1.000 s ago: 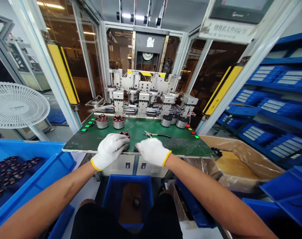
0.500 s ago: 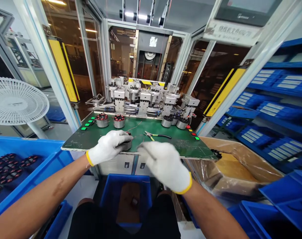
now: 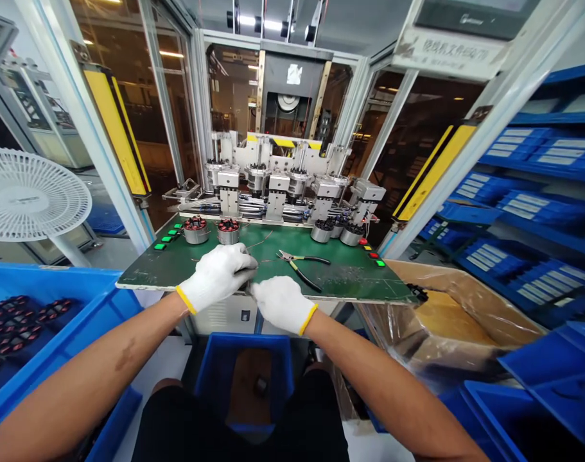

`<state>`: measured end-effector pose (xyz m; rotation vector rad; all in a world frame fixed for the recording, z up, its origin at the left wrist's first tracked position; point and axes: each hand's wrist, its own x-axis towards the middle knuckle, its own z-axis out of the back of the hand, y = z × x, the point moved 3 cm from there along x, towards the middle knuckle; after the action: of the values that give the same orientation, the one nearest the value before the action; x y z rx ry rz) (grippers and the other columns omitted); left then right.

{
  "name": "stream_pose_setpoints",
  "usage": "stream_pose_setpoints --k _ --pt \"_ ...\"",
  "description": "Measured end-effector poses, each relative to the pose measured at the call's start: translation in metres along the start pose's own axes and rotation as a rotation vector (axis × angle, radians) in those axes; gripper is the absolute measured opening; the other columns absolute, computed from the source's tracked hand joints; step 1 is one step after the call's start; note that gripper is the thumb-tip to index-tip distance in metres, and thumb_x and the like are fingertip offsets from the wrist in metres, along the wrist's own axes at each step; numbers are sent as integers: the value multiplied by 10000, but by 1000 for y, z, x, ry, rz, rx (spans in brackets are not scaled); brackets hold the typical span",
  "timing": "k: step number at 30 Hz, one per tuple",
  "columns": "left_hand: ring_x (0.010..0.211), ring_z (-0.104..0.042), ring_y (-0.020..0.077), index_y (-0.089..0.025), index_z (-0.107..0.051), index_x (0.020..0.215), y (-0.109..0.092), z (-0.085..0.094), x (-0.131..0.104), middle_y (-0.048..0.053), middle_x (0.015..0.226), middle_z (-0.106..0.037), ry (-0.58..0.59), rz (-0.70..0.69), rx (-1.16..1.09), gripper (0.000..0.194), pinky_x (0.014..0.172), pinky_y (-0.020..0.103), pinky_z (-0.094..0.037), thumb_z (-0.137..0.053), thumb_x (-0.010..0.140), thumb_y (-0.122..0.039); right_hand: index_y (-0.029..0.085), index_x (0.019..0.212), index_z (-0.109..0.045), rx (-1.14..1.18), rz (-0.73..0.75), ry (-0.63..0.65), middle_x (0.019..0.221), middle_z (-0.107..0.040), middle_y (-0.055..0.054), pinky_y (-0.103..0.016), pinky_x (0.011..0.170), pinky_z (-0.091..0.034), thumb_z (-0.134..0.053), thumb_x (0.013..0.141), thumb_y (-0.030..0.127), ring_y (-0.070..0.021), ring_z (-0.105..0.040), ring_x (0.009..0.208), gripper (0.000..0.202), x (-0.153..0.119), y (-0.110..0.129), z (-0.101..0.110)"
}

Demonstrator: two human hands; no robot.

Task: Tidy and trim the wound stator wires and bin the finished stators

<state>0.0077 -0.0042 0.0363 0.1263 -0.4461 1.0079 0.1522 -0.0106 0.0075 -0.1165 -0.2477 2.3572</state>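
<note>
At the front edge of the green worktop (image 3: 359, 279), my left hand (image 3: 219, 273), in a white glove with a yellow cuff, is closed around a motor stator that the gloves almost wholly hide. My right hand (image 3: 280, 301), gloved alike, meets it from the right with fingers pinched together; what they grip is hidden. Just beyond lie cutting pliers (image 3: 304, 263) with green-and-black handles, jaws apart and pointing left. Behind my left hand stand two stators with red copper windings, one stator (image 3: 196, 231) left of the other stator (image 3: 228, 231).
Several unwound dark-topped stators, among them one stator (image 3: 352, 234), stand at the back right. A winding machine (image 3: 277, 186) spans the rear. Blue bins, one holding wound stators (image 3: 13, 327), flank me; another blue bin (image 3: 205, 372) is below. A lined carton (image 3: 456, 282) stands right, a fan (image 3: 29, 192) left.
My right hand has moved left and inward to meet my left hand at the stator, uncovering the pliers' handles. My left hand has shifted slightly, now covering most of the stator.
</note>
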Motion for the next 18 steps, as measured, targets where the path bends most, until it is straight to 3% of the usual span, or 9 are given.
stream_pose_setpoints --k 3,6,8,10,12,14,18 --pt "880 -612 232 -287 -699 1025 1 10 3 49 937 -649 21 17 97 266 757 357 -463 -546 841 -404 179 1018 -614 36 -146 -40 833 -669 -85 -331 631 -470 -397 967 298 -263 -651 763 252 -15 5 1" --pt "1122 -534 332 -293 -537 1293 15 11 -1 88 1204 -596 -48 140 82 686 881 438 -455 -691 669 -534 173 1266 -529 47 -311 -260 994 -662 -126 -347 660 -470 -312 1004 415 -263 -640 792 418 -48 23 11" --pt "1168 -518 352 -328 -438 1370 24 1 -5 80 1302 -551 19 255 -10 869 858 439 -477 -740 583 -538 207 1362 -457 91 -119 -367 1164 -622 -120 -326 626 -459 -237 1011 420 -224 -625 775 465 -65 54 16" --pt "1127 -567 331 -376 -412 1371 29 -12 -6 42 1291 -575 105 345 -126 850 816 415 -498 -727 596 -528 267 1384 -435 139 193 -369 1354 -513 -55 -313 534 -429 -228 1001 397 -175 -591 692 455 -68 88 17" --pt "1094 -598 318 -386 -429 1349 30 -22 -6 24 1252 -608 99 417 -187 783 813 408 -503 -698 631 -544 273 1427 -377 142 324 -366 1497 -338 -24 -317 481 -405 -255 976 380 -155 -560 642 479 -54 105 15" --pt "1099 -600 316 -365 -449 1337 29 -27 -6 32 1232 -624 41 449 -195 759 837 403 -501 -694 640 -541 225 1476 -287 103 191 -383 1547 -217 -67 -315 502 -425 -264 960 345 -165 -572 668 531 -28 98 10" --pt "1095 -611 296 -366 -461 1328 27 -31 -5 25 1259 -617 7 434 -194 641 826 376 -511 -637 713 -401 215 1489 -230 73 -311 -395 1523 -252 -142 -300 577 -477 -214 984 296 -170 -606 691 511 16 47 -4"
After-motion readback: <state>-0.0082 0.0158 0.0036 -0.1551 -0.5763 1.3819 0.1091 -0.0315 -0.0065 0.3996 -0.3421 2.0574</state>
